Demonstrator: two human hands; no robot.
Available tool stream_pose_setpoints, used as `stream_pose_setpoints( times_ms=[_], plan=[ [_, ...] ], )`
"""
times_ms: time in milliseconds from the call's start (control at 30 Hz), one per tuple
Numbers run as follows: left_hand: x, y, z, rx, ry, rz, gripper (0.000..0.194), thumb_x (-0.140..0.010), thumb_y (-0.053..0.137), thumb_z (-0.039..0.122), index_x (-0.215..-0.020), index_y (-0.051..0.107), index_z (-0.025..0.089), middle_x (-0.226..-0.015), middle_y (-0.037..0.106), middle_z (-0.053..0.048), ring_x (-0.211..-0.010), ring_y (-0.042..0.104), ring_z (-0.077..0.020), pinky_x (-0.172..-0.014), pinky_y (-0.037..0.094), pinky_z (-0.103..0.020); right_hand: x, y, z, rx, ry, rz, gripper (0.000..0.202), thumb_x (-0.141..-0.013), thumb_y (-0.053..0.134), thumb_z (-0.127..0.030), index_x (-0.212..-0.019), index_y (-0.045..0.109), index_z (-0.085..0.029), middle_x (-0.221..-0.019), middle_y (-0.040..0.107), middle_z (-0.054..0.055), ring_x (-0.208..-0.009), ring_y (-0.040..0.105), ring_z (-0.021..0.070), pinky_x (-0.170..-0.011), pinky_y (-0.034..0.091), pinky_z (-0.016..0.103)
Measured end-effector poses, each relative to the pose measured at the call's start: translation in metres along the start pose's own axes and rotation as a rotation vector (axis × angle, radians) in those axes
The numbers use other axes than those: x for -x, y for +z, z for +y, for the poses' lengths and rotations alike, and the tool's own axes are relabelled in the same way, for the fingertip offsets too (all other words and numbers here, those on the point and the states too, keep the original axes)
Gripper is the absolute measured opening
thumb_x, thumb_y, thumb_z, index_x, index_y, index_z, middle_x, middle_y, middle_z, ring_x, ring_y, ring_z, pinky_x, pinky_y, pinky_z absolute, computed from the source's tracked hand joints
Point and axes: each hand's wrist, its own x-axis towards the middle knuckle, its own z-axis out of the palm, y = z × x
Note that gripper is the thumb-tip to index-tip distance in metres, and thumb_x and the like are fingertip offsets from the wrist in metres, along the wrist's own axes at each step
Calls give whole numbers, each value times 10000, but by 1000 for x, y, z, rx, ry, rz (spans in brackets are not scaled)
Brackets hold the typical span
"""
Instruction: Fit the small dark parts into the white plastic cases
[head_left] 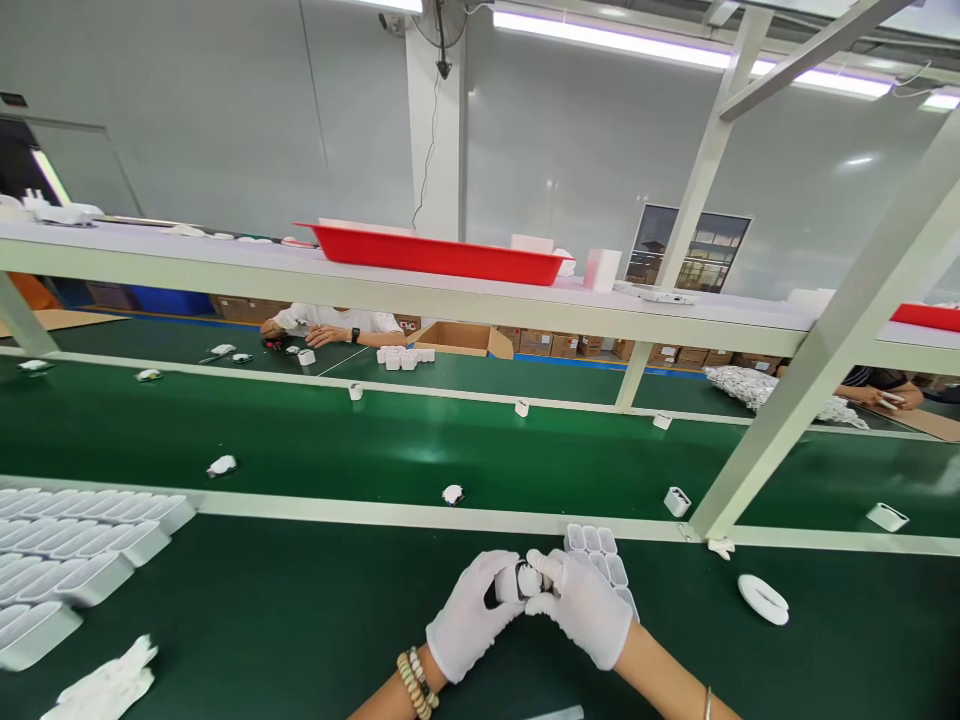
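Note:
Both my hands wear white gloves and meet above the dark green bench. My left hand [474, 612] is closed around a small white plastic housing [509, 585]. At the housing's right end, the fingers of my right hand [589, 606] pinch a small white rounded part with a dark edge [529, 580]. This part touches the housing's opening; how far in it sits is hidden by my fingers. Just behind my right hand stands a block of white open-topped housings [592, 540], partly covered by the hand.
White trays or cases [97, 577] stand in rows at the left, near a loose white glove [109, 685]. A white oval ring [763, 599] lies right. Small parts dot the green conveyor [337, 430]. A slanted post [817, 340] and shelf with a red tray [435, 255] rise ahead; co-workers sit beyond.

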Motion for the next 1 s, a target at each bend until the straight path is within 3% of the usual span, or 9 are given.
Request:
stream_pose_setpoints(
  times_ms=[133, 200, 300, 433, 567, 633, 833, 1000],
  plan=[
    [0, -1, 7, 12, -31, -59, 493, -686, 664, 63, -1136, 677, 263, -1142, 703, -58, -1082, 653, -263, -1009, 516, -468, -2, 1, -3, -70, -85, -59, 254, -850, 718, -358, -1084, 719, -260, -933, 725, 31, -835, 640, 221, -747, 443, 324],
    [0, -1, 11, 36, -43, -78, 467, -696, 660, 73, -1123, 678, 261, -1143, 702, -57, -1080, 650, -260, -1012, 509, -462, -2, 2, -4, -104, -103, -65, 310, -810, 752, -388, -1094, 717, -267, -909, 714, 18, -811, 633, 210, -730, 445, 315],
    [1, 0, 13, 117, -50, -95, 376, -752, 715, 188, -1121, 666, 239, -1158, 698, -72, -1071, 654, -257, -1001, 516, -443, 1, 3, -3, -354, -67, -47, 640, -706, 828, -380, -1303, 627, -270, -984, 697, 27, -874, 638, 215, -792, 483, 320],
    [6, 1, 11, 199, -27, -130, 414, -749, 754, 248, -1152, 659, 226, -1217, 678, -94, -1077, 654, -260, -982, 525, -421, 1, 12, 2, -706, 25, -99, 792, -805, 676, -254, -1527, 361, -180, -1074, 674, 75, -915, 642, 206, -892, 502, 348],
    [13, 0, 14, 167, -114, -157, 454, -712, 757, 204, -1159, 686, 250, -1237, 687, -85, -1122, 642, -277, -1017, 500, -429, -2, 28, 5, -994, -33, -302, 869, -873, 592, -447, -1566, 193, -107, -929, 678, 76, -769, 655, 203, -701, 528, 350],
    [15, -1, 16, 157, -152, -164, 452, -714, 748, 205, -1160, 693, 255, -1217, 699, -83, -1122, 643, -281, -1021, 495, -431, -2, 33, 3, -1171, -27, -387, 990, -832, 606, -584, -1565, 145, -105, -841, 667, 45, -659, 641, 178, -577, 493, 299],
    [14, 2, 15, 257, -148, -171, 440, -711, 746, 194, -1146, 684, 216, -1092, 734, -84, -952, 690, -243, -896, 552, -376, -2, 31, -7, -1298, 17, -336, 1076, -711, 669, -667, -1503, 248, -72, -715, 635, -10, -511, 568, 109, -480, 414, 242],
    [13, 3, 19, 290, -164, -189, 412, -710, 747, 200, -1117, 688, 218, -1016, 742, -62, -839, 696, -215, -800, 577, -341, -4, 35, -8, -1296, 54, -296, 1002, -656, 694, -655, -1412, 371, -82, -784, 654, 3, -482, 559, 80, -441, 383, 215]
  ],
)
